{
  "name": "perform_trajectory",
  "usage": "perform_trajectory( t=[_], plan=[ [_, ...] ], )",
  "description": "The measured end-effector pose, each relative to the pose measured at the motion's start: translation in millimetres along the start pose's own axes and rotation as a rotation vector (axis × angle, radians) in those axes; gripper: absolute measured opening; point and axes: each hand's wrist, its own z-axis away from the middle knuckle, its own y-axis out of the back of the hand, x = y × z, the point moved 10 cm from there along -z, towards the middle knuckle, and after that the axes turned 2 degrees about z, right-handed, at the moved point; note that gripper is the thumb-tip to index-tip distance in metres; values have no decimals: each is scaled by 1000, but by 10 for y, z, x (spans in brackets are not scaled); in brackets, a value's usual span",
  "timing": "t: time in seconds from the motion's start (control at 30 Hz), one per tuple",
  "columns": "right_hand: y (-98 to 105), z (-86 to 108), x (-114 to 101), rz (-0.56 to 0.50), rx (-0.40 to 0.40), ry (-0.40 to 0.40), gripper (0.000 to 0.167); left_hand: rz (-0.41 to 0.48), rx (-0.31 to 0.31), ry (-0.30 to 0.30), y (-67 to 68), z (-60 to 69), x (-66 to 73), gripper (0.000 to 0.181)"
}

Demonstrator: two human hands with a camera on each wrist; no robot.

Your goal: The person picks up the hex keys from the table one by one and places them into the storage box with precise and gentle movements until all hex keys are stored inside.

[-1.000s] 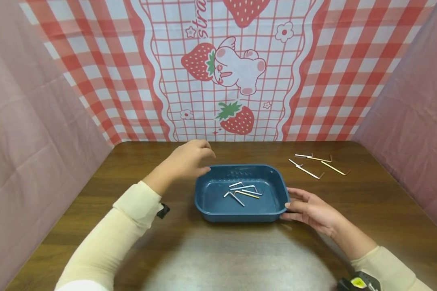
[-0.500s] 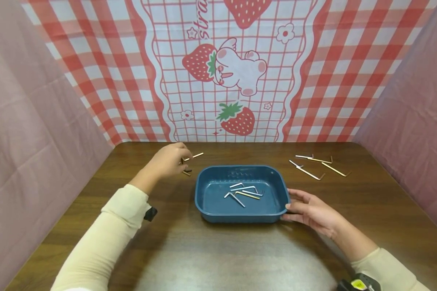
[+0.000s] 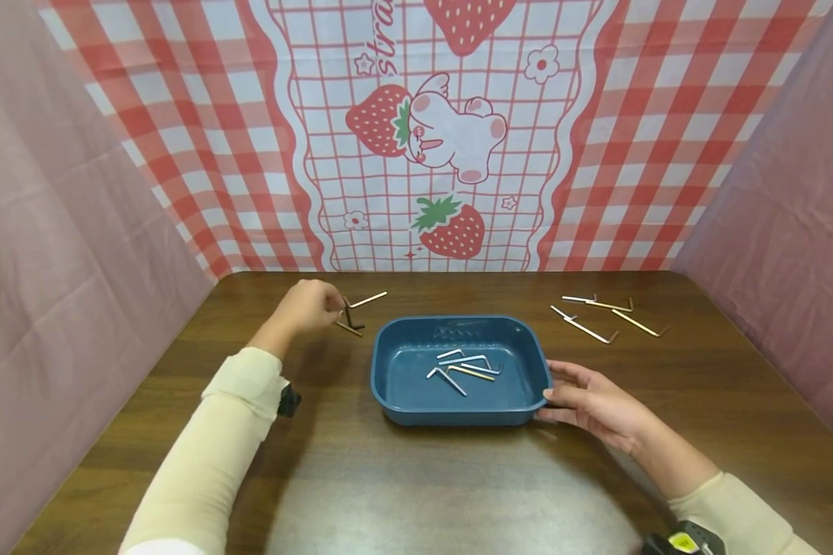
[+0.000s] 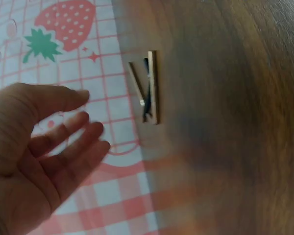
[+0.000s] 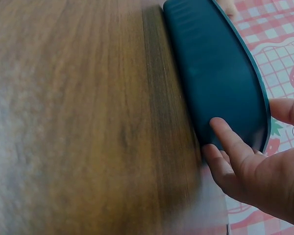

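In the head view, my left hand is over the far left of the table, just left of a few Allen keys: a gold key, a dark key and a bronze key. The left wrist view shows its thumb and fingers apart with nothing between them. At the table's middle is a blue tray with several silver and gold Allen keys lying inside. My right hand holds the tray's right end, thumb at the rim and fingers against the outer wall.
Several more Allen keys lie on the brown wooden table at the far right. A red checked strawberry cloth hangs behind the table. Pink cloth walls flank both sides.
My left hand has moved left, away from the tray's far left corner, uncovering the left group of Allen keys. The right hand and the tray have stayed in place.
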Motion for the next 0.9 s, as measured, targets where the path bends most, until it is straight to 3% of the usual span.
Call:
perform_trajectory(
  t=[0.17, 0.43, 0.63, 0.9],
  plan=[
    [1, 5, 4, -2, 2, -5, 75, 42, -58, 193, -145, -23, -270, 18],
    [9, 2, 14, 4, 3, -11, 75, 234, -86, 446, -392, -53, -631, 24],
    [11, -2, 12, 8, -4, 0, 75, 240, -85, 524, -463, -135, -721, 23],
    [31, -4, 29, 12, 9, -23, 74, 85, -99, 547, -480, -237, -730, 9]
  ],
)
